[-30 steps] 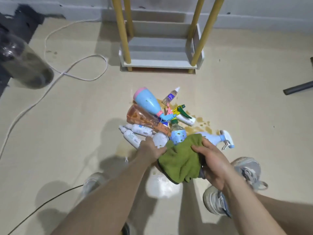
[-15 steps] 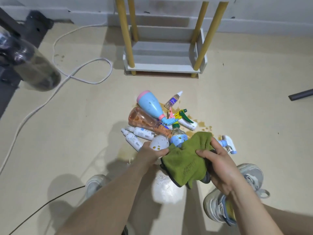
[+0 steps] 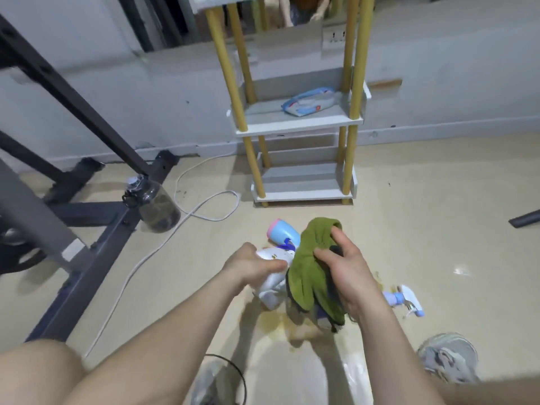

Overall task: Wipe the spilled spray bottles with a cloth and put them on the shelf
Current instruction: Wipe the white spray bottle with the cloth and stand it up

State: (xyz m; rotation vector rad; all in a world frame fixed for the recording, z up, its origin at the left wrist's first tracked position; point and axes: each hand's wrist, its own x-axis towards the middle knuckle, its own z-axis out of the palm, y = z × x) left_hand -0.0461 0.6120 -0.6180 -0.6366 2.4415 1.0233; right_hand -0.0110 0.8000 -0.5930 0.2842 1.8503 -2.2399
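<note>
On the floor (image 3: 438, 229), in front of a shelf (image 3: 298, 129) with yellow posts, a person bends down and uses two bare hands. The left hand (image 3: 248, 267) has its grip clenched round a white spray bottle (image 3: 270, 290) and holds it over a brown puddle (image 3: 274, 323). Brown spots show on the bottle near the fingers. The right hand (image 3: 347, 273) has its grip bunched on a green cloth (image 3: 309, 273), and the cloth sits right against the side of the white bottle. A blue bottle with a pink end (image 3: 280, 233) lies on the floor just behind the cloth. A pale purple spray bottle with a white trigger (image 3: 404, 298) lies on the floor beside the right arm, with small brown drops near it. A blue and white pack (image 3: 309, 102) lies on the middle board of the shelf. To the left stand a dark see-through jug (image 3: 155, 209) and a black metal frame (image 3: 73, 206), and a white cord (image 3: 204, 213) loops across the floor between the jug and the shelf. A grey shoe (image 3: 447, 361) shows at the bottom right.
</note>
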